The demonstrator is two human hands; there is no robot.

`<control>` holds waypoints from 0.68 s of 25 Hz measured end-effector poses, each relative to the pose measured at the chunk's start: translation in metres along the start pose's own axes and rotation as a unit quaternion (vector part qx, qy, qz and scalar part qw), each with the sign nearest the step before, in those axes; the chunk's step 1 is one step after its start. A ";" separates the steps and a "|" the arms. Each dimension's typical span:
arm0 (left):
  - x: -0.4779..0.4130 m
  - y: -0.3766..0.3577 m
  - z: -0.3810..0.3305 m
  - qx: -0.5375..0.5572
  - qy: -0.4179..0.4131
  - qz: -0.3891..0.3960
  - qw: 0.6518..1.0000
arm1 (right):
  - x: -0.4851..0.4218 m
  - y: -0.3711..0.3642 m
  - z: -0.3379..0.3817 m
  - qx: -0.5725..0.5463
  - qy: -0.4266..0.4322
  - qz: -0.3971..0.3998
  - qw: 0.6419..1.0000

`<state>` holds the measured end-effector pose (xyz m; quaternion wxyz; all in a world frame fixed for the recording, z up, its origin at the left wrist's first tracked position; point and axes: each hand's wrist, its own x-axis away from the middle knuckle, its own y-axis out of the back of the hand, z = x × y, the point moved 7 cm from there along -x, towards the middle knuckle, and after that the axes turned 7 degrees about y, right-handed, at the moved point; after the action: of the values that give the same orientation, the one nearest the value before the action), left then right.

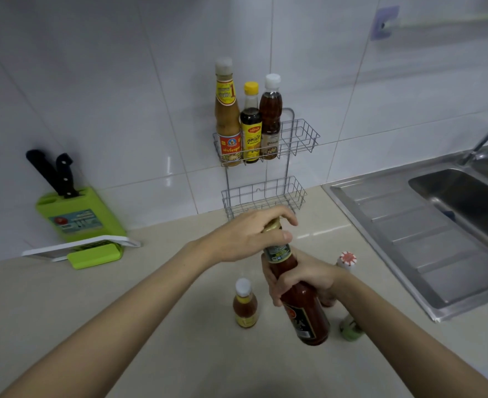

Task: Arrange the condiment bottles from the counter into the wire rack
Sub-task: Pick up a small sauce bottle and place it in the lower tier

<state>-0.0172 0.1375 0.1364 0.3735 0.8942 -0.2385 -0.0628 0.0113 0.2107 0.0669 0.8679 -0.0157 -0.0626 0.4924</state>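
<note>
A tall red sauce bottle [304, 308] with a gold cap is held tilted above the counter. My right hand [297, 278] grips its shoulder, and my left hand [248, 235] closes over its cap. A two-tier wire rack [300, 139] hangs on the tiled wall. Its upper basket holds three bottles: a tan sauce bottle [227, 116], a dark yellow-capped bottle [250, 124] and a brown white-capped bottle [270, 119]. The lower basket [262, 196] holds nothing. On the counter stand a small orange bottle [245, 304], a red-and-white-capped bottle [347, 261] and a green bottle [350, 330], both partly hidden by my right arm.
A green knife block [76, 214] with two black-handled knives stands at the left wall, a white and green board [93, 249] in front of it. A steel sink [449, 225] with drainboard and tap fills the right side. The beige counter [150, 297] stretches toward me.
</note>
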 end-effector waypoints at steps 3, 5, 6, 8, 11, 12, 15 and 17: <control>0.000 0.026 0.006 0.107 -0.006 -0.028 0.994 | -0.018 0.014 0.019 -0.019 0.017 -0.034 0.999; -0.002 0.041 0.020 0.148 0.020 -0.075 0.986 | -0.032 0.031 0.026 0.054 0.016 -0.067 0.996; -0.004 0.048 0.030 0.147 0.039 -0.113 0.982 | -0.038 0.046 0.026 0.126 0.012 -0.104 0.986; -0.004 0.061 0.053 0.127 0.089 -0.206 0.966 | -0.044 0.078 0.026 0.244 0.003 -0.201 0.949; -0.001 0.080 0.095 0.126 0.167 -0.326 0.922 | -0.051 0.102 0.017 0.283 0.003 -0.239 0.929; 0.000 0.084 0.108 0.144 0.189 -0.351 0.906 | -0.055 0.104 0.010 0.292 -0.012 -0.219 0.931; 0.002 0.095 0.144 0.219 0.245 -0.408 0.852 | -0.079 0.100 -0.003 0.331 -0.046 -0.155 0.930; 0.001 0.095 0.163 0.271 0.270 -0.436 0.814 | -0.099 0.099 -0.008 0.357 -0.050 -0.130 0.924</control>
<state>-0.1001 -0.0244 0.0868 0.0984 0.9505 0.2799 0.0923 -0.1218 0.1773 0.0407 0.8682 0.3278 0.0724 0.3654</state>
